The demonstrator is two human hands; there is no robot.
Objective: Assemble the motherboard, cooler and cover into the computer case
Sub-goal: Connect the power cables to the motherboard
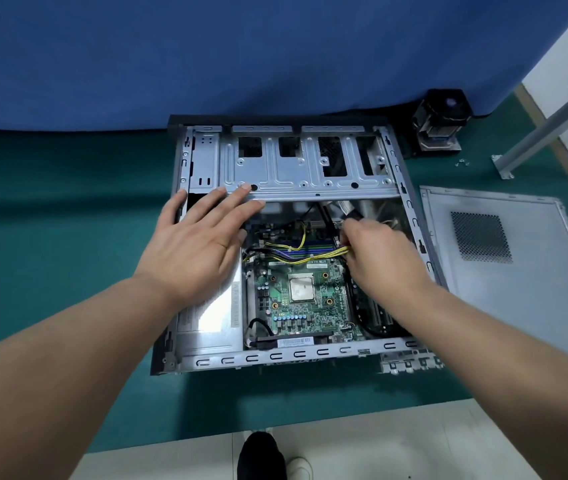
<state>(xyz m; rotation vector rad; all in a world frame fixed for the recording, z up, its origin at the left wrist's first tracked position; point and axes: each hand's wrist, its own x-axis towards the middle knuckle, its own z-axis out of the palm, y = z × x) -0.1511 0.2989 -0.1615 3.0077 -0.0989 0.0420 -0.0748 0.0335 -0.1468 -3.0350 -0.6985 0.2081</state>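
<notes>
Green mat [50,237] bears case [289,355]; left hand [202,244] flat, fingers spread; right hand [376,251] pinches yellow wires [296,259].

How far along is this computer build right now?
Done: the motherboard sits in the case. In hand: the right hand grips yellow cables; the left hand rests open on the case. Left: the cooler and cover lie outside.
</notes>
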